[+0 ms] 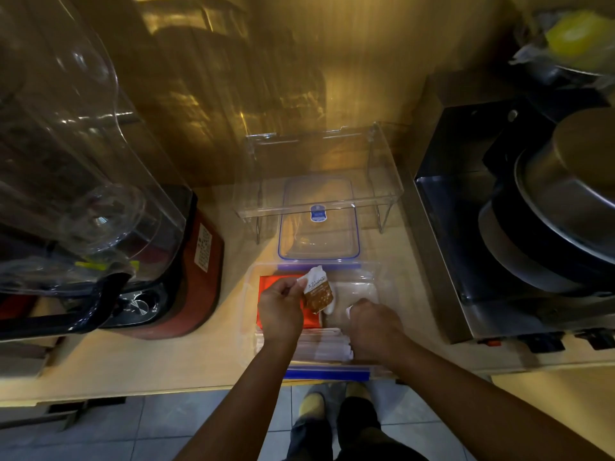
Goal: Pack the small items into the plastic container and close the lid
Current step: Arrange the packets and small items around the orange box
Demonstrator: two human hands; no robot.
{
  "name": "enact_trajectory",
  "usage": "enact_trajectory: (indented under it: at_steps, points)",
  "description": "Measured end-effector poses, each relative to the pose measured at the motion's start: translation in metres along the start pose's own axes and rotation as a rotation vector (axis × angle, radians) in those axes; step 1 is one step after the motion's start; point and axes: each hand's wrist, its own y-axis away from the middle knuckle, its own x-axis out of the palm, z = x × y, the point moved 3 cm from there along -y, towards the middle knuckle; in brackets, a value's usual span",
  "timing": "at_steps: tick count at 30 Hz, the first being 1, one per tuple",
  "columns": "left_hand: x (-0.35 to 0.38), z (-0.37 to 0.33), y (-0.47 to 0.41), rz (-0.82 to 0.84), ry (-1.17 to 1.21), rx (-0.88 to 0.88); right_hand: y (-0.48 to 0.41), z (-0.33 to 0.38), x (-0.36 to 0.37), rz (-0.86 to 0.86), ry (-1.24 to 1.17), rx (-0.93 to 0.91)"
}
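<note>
A clear plastic container (382,277) with blue clips sits at the counter's front edge. Inside it lie an orange packet (271,281) on the left and a row of white wrapped sticks (322,347) along the near side. My left hand (279,309) holds a brown and white sauce sachet (318,292) above the container's middle. My right hand (374,324) is curled inside the container's right part, pinching something small and white that I cannot make out. The clear lid (319,224) with a blue rim lies flat just behind the container.
A clear acrylic shelf (386,168) on wire legs stands over the lid. A red appliance base (199,267) with a big clear cover (66,144) is at the left. A steel unit (466,277) with stacked pans (565,201) is at the right.
</note>
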Motion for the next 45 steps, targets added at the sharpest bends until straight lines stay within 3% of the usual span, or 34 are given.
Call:
enact_trajectory:
  at_steps: [3,7,10,13,16,18,21,29,37,45]
  points:
    - [-0.001,0.004,0.002,0.015,0.038,-0.025,-0.006,-0.007,-0.002,-0.028,-0.08,0.034]
    - [-0.005,0.008,0.006,0.025,0.016,-0.027,-0.017,-0.012,-0.012,-0.02,-0.441,0.156]
    - [-0.005,0.007,0.007,0.063,-0.002,-0.027,-0.022,-0.019,-0.024,-0.066,-0.471,0.132]
    - [-0.001,0.004,0.007,0.148,-0.006,-0.032,-0.025,-0.027,-0.039,-0.085,-0.622,-0.027]
    - [0.008,0.003,0.009,0.287,0.013,-0.063,-0.018,-0.027,-0.055,0.079,-0.861,-0.236]
    - [0.018,0.004,0.013,0.401,0.034,-0.098,-0.013,-0.027,-0.058,0.184,-0.811,-0.305]
    - [0.03,0.008,0.016,0.461,0.018,-0.135,-0.013,-0.029,-0.054,0.249,-0.527,-0.321]
    - [0.056,0.026,0.023,0.569,-0.024,-0.426,-0.006,-0.027,-0.036,0.192,0.139,-0.349]
    - [0.068,0.027,0.018,0.653,-0.462,-0.213,-0.006,-0.021,-0.015,0.116,0.325,-0.296]
    - [0.071,0.037,0.023,0.657,-0.534,-0.159,0.002,-0.022,-0.017,0.092,0.354,-0.331]
